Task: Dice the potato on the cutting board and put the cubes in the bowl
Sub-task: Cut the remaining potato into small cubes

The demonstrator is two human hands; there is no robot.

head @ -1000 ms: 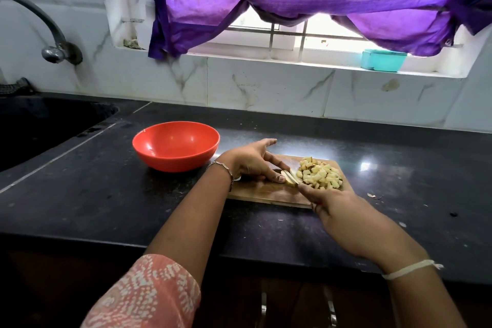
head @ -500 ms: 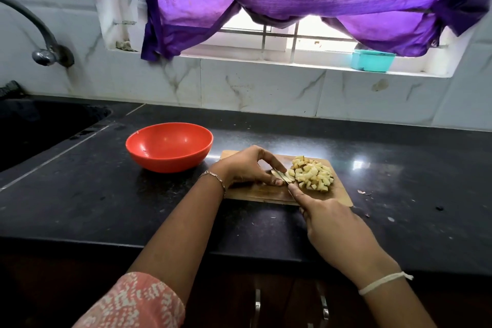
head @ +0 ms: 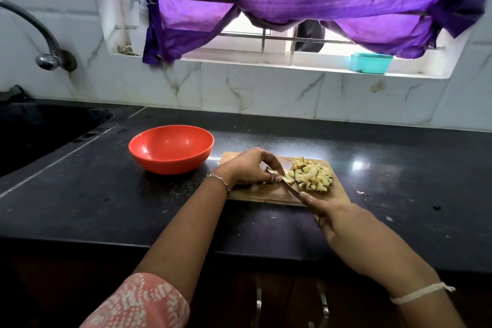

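Observation:
A wooden cutting board [head: 269,194] lies on the black counter. On its right half sits a heap of pale potato cubes [head: 312,174]. My left hand [head: 250,166] pins a small uncut potato strip [head: 286,178] to the board with its fingertips. My right hand [head: 335,217] grips a knife [head: 288,187] whose blade crosses the strip right beside my left fingers. An orange bowl [head: 171,149] stands left of the board; its inside looks bare.
A dark sink [head: 40,130] with a curved tap [head: 48,58] is at the far left. A teal box [head: 371,62] rests on the window sill under a purple curtain. Small peel scraps [head: 362,192] lie on the counter right of the board.
My left fingers have curled in tighter over the potato strip. The knife blade has stayed on the strip while the camera view shifted slightly.

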